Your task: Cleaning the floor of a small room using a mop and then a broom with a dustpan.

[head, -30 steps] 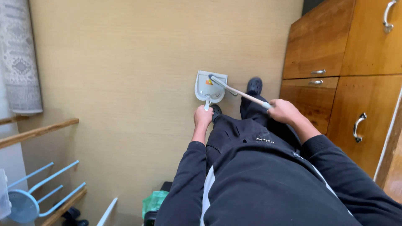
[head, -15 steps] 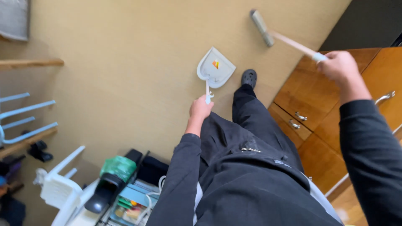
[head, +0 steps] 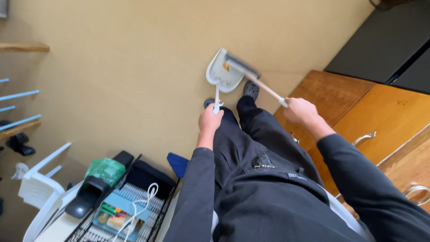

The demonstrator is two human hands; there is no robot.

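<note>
My left hand [head: 209,120] grips the thin handle of a white dustpan [head: 220,74] that rests on the tan floor ahead of my feet. A small orange scrap lies inside the pan. My right hand [head: 299,110] holds the light handle of a small broom [head: 251,77]. Its dark brush head lies across the top of the dustpan. My legs in dark trousers and dark shoes stand just behind the pan.
Wooden drawers with metal handles [head: 365,136] stand at the right, a dark cabinet [head: 389,45] beyond them. At lower left a black wire basket [head: 130,206] holds small items and a white cable, beside a green bag [head: 105,169] and white plastic furniture [head: 38,188].
My right hand has swung the broom down from high at the right; its head now lies over the dustpan. My view has tilted further down. The left hand still holds the pan.
</note>
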